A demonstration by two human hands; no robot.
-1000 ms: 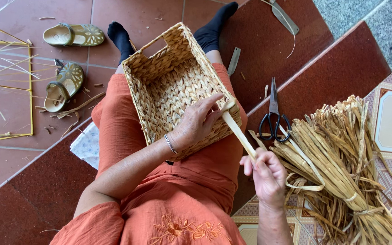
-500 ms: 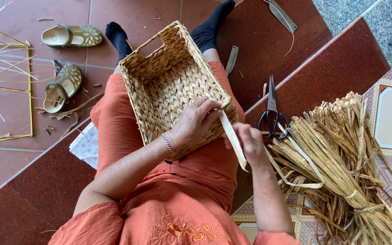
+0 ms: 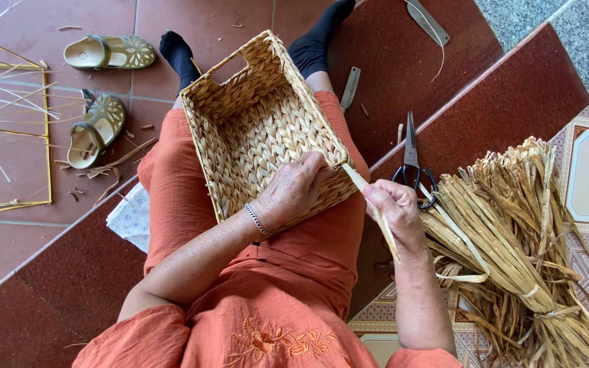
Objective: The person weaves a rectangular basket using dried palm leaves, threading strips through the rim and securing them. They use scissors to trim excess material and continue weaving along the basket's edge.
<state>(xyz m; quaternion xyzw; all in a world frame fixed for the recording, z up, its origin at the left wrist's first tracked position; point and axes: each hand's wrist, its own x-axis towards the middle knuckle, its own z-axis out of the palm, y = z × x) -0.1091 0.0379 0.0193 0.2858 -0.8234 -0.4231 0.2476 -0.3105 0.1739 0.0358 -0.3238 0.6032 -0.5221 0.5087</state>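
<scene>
A rectangular woven straw basket (image 3: 240,102) rests on my lap, over my orange dress. My left hand (image 3: 293,189) presses on the basket's near right corner, fingers curled over the rim. A silver bracelet sits on that wrist. My right hand (image 3: 393,208) pinches a pale flat straw strip (image 3: 365,187) that runs from the basket's corner through my fingers and hangs below them. Black scissors (image 3: 414,163) lie on the step just beyond my right hand.
A big bundle of dried straw strips (image 3: 512,252) lies at my right on the patterned tile. Two gold sandals (image 3: 100,88) and a yellow wire frame (image 3: 8,129) sit on the red floor at left. A white cloth (image 3: 131,218) lies by my left thigh.
My right hand has moved up and left from beside the straw bundle toward the basket's corner, sliding along the strip. My left hand has stayed on the basket's corner.
</scene>
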